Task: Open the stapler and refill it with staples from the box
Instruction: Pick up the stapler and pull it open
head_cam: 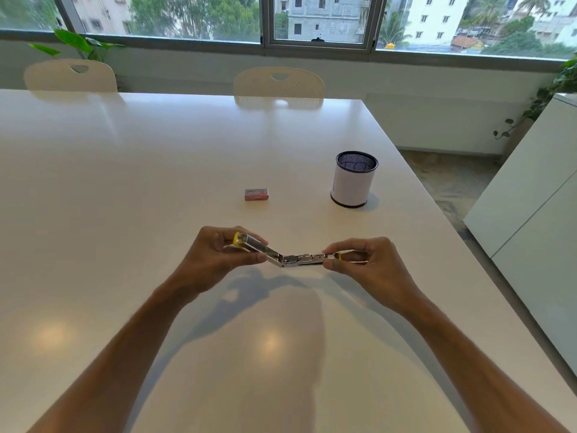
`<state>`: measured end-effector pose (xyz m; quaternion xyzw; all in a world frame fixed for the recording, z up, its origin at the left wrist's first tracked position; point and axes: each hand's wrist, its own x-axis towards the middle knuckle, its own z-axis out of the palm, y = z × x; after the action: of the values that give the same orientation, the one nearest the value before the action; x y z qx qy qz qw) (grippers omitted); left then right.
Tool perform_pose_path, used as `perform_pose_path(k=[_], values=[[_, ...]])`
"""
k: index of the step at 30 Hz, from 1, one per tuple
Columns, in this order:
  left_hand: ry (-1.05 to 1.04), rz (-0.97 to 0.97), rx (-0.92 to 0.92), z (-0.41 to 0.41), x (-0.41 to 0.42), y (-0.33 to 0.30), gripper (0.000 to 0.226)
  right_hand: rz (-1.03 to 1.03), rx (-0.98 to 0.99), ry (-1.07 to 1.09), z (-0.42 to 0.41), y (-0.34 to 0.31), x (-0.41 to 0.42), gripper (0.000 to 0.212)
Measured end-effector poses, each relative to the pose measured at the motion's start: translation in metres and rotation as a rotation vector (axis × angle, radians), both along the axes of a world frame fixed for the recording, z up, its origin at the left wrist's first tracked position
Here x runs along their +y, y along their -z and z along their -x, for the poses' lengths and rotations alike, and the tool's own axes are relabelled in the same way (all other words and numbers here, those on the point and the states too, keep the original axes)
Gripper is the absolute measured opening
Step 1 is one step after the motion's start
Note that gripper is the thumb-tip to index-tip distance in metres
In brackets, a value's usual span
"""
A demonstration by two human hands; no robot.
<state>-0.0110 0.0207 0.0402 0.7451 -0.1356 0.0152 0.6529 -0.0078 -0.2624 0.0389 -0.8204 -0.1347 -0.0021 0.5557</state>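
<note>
At centre frame, a person's left hand pinches the raised top arm of a stapler while the right hand grips the base end, fingers closed on the metal; the tool is hinged wide open above the table. Above them, near mid-frame, the staple box lies shut and well apart from both hands; a mesh cup stands to its right. With both hands occupied, reaching for the box risks the arm snapping closed or the stapler slipping.
</note>
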Motion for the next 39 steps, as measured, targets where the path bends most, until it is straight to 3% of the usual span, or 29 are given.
perform_pose_path(k=[6,14,26,32,35,39], values=[[0.01,-0.278,0.006,-0.004,0.009,0.004,0.022,0.17,-0.084,-0.052,-0.005,0.011,-0.007,0.015],[0.002,-0.395,-0.02,-0.004,0.01,0.006,0.018,0.48,-0.19,-0.056,-0.001,0.014,-0.009,0.007],[-0.024,-0.583,-0.073,-0.002,0.004,0.01,0.016,0.411,-0.248,-0.009,0.008,0.024,-0.01,0.008],[-0.01,-0.67,-0.219,0.002,-0.029,0.018,0.04,0.368,-0.277,-0.021,0.006,0.027,-0.01,0.007],[-0.022,-0.665,-0.282,0.001,-0.055,0.023,0.024,0.344,-0.28,-0.019,0.005,0.028,-0.01,0.007],[-0.101,-0.629,-0.235,0.003,-0.069,0.03,0.012,0.236,-0.216,0.008,0.004,0.032,-0.007,0.007]])
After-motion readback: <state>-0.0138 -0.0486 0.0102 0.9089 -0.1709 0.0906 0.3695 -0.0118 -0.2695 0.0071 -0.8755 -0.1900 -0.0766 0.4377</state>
